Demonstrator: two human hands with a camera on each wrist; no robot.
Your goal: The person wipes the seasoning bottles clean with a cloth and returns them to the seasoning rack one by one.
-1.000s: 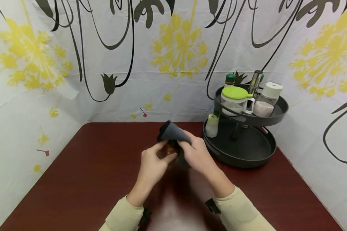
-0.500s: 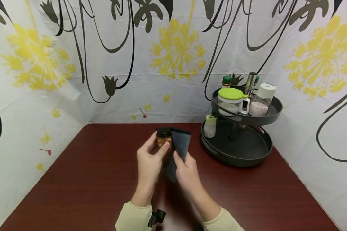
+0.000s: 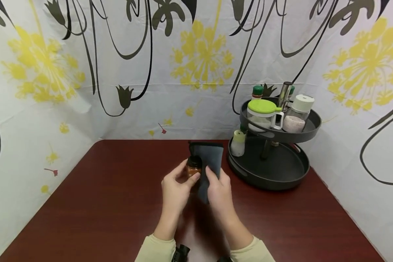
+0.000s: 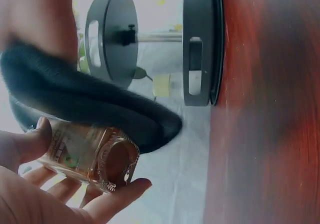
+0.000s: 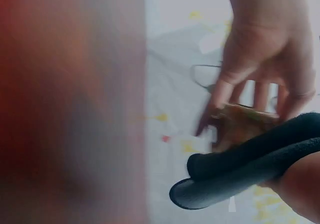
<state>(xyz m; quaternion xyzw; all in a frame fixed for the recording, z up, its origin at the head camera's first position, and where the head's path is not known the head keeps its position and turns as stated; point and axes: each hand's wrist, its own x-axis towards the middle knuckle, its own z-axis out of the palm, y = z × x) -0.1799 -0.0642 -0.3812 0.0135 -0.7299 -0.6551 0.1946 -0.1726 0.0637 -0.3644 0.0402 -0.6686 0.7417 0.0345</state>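
A small glass jar (image 3: 194, 168) with a black lid and reddish-brown contents is held in my left hand (image 3: 176, 189), thumb in front and fingers round the far side. In the left wrist view the jar (image 4: 92, 154) shows its label and its clear base. My right hand (image 3: 220, 191) grips a folded blue-grey cloth (image 3: 212, 154), thumb on its near face. The cloth lies against the jar's right side, and its folded layers (image 5: 240, 159) show in the right wrist view. Both hands are raised above the table.
A dark two-tier round rack (image 3: 268, 178) stands at the back right of the brown table (image 3: 101, 203). Its upper tier carries a green-lidded jar (image 3: 262, 112), a white-capped jar (image 3: 296, 114) and other containers; a small bottle (image 3: 238, 143) stands below. A patterned sheet (image 3: 196, 120) hangs behind.
The cloth, earlier tilted over the jar's top, now stands upright beside it. Since half a second ago both hands, jar and cloth have shifted slightly right, and the jar sits a little lower.
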